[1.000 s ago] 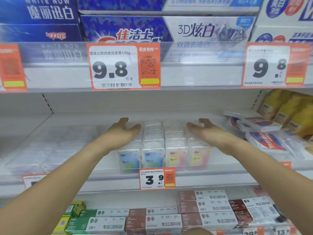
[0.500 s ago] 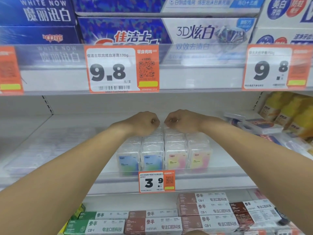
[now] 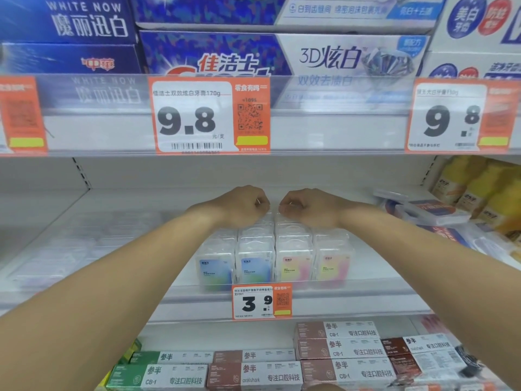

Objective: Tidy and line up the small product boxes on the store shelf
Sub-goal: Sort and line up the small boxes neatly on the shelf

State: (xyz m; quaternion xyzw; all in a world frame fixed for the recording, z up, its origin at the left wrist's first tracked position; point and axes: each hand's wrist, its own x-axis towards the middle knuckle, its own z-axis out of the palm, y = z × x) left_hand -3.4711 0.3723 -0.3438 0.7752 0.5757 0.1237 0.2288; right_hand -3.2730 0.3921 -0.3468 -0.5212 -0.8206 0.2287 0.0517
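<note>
Both hands, left [image 3: 242, 206] and right [image 3: 307, 207], reach behind clear boxes [image 3: 275, 255].

Four columns of small clear boxes [image 3: 275, 261] stand at the shelf's [image 3: 380, 277] front edge: two blue-labelled, two pink-yellow fronts; rows behind are uncountable. Two hands [image 3: 242, 206]. Four price tags [image 3: 210, 117] visible.

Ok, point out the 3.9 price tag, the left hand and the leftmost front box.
3.9 tag [image 3: 261, 301]: head view, on its white price area.
Left hand [image 3: 243, 206]: head view, back of hand.
Leftmost box [image 3: 214, 270]: head view, blue-green front label.
</note>
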